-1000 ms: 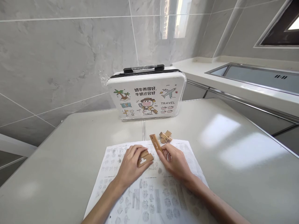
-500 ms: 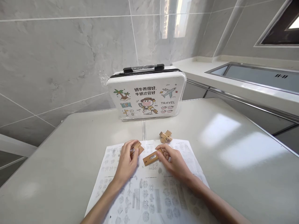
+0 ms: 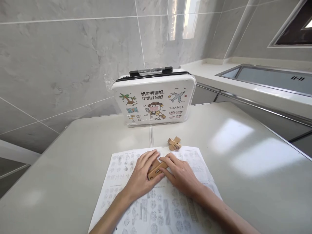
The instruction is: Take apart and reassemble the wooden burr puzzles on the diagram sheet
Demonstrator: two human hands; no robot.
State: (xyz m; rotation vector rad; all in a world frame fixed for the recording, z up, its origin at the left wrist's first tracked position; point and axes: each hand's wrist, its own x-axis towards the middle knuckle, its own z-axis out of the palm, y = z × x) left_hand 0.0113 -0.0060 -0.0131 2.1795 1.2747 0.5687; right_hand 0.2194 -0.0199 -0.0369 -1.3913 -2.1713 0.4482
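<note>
A: Where is the wooden piece (image 3: 156, 169)?
B: Low over the printed sheet (image 3: 161, 208), mid-table. Left hand (image 3: 142, 178) and right hand (image 3: 182, 175) both have fingers closed on it.
A: Handling?
B: Looks light, rigid, smooth, with a slot. Probably best held by the long edges.
A: Around it?
B: Loose wooden cluster (image 3: 174, 144) just beyond the sheet, apart from the hands. Cartoon case (image 3: 154, 97) upright at the wall, sink (image 3: 268, 78) far right. None of them crowds the hands.
</note>
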